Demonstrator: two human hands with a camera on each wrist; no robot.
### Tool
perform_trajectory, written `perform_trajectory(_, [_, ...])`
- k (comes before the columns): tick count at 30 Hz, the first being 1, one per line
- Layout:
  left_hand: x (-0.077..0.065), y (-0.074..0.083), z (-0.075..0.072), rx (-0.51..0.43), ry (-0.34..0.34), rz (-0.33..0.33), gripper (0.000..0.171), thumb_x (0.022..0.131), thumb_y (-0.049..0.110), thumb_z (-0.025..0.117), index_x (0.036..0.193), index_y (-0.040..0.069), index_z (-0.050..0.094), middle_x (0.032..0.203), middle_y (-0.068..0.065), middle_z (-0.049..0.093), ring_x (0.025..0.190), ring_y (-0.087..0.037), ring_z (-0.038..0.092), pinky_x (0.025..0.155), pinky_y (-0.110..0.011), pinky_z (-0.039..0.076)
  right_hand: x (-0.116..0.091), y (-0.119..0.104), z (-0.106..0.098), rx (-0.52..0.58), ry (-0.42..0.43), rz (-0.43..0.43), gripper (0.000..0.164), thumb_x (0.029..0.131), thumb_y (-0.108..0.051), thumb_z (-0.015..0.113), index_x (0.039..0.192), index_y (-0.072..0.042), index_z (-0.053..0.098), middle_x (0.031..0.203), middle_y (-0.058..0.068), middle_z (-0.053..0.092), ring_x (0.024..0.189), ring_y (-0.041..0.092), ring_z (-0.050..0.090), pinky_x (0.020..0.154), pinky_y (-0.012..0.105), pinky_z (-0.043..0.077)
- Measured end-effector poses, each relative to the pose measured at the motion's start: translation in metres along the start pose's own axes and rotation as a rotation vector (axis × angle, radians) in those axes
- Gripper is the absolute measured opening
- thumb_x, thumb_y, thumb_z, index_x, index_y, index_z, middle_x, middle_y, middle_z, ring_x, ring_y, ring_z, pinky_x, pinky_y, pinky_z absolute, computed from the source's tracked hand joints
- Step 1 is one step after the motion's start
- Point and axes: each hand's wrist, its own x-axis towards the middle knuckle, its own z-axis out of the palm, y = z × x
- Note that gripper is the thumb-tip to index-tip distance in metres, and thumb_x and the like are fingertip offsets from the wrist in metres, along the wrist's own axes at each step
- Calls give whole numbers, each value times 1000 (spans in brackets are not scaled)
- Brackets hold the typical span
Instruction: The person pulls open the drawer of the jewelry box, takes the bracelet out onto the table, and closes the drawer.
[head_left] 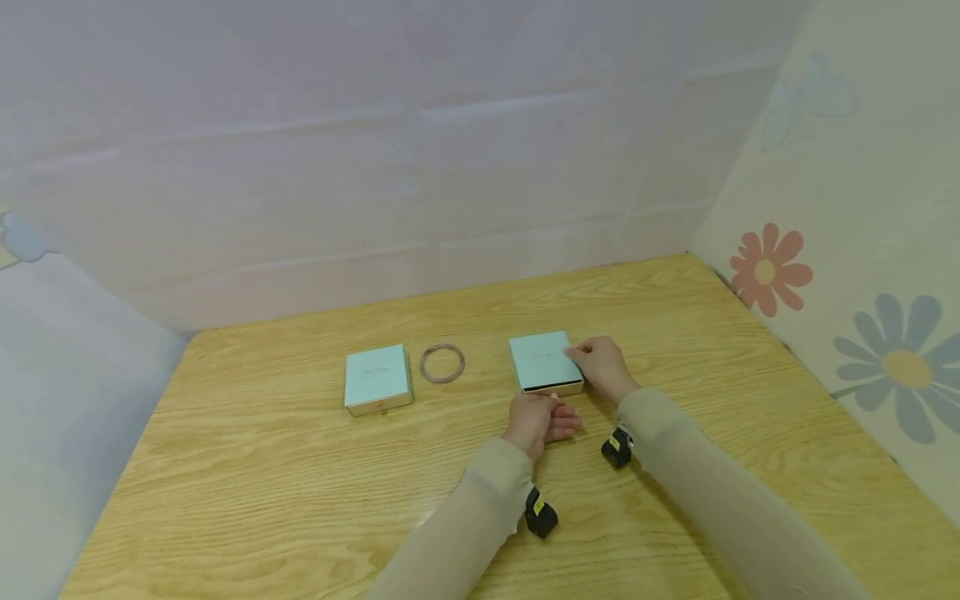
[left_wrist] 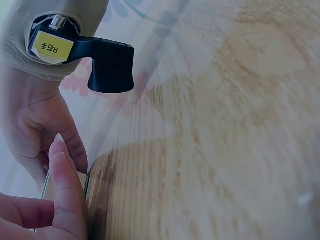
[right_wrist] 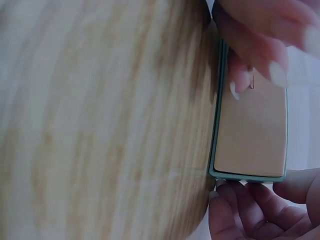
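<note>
A mint-green drawer box (head_left: 544,358) with a tan front (right_wrist: 250,135) lies on the table. A thin dark gap shows along its top front edge. My right hand (head_left: 602,367) grips the box at its right side, thumb on top and fingers along the side. My left hand (head_left: 534,421) is at the front face, where its thumb and a fingertip pinch at a small pull tab (right_wrist: 251,82); its other fingers stick out to the right. In the left wrist view, my left fingers (left_wrist: 67,190) cover most of the box.
A second mint-green box (head_left: 377,375) lies to the left, its drawer front facing me. Beside it is a pinkish-brown ring-shaped bangle (head_left: 442,363). The wood-grain table (head_left: 300,492) meets a pale cloth wall behind, and a flower-printed sheet (head_left: 862,250) hangs at the right.
</note>
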Motion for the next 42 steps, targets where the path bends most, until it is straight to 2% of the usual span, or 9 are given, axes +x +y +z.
perform_trajectory(4, [0,-1,0,16,5,2,20,101,3,47,103,-12,61,87,-21,71,63,-16,70,55,-24,56,-1,0,0,4,-4,-5,31,101,-16,55,103,12,65,100,21,64,88,27,56,75,36,47])
perform_trajectory(11, [-1,-2,0,18,5,-1,18,101,2,47,100,-10,61,78,-15,71,60,-15,68,54,-26,56,-2,-1,-1,11,-4,-13,31,101,-16,55,102,12,65,101,22,64,91,29,57,77,38,47])
perform_trajectory(18, [-2,-3,-1,14,-8,-17,17,100,0,46,101,-10,61,82,-17,71,59,-14,67,55,-27,57,-4,-2,-1,18,-2,-14,30,101,-16,54,102,13,64,102,23,64,93,31,57,80,40,48])
perform_trajectory(27, [-4,-4,-2,36,-17,-8,20,101,2,46,102,-11,62,75,-10,69,59,-13,67,54,-25,56,-4,-2,-1,29,-7,-15,31,101,-16,54,106,13,63,107,26,63,98,35,57,84,44,47])
perform_trajectory(42, [-8,-4,-2,48,-31,8,22,101,1,45,102,-13,62,77,-12,70,58,-12,67,55,-26,56,-2,3,-1,16,0,-48,31,101,-16,54,104,13,65,101,23,64,86,28,56,72,35,46])
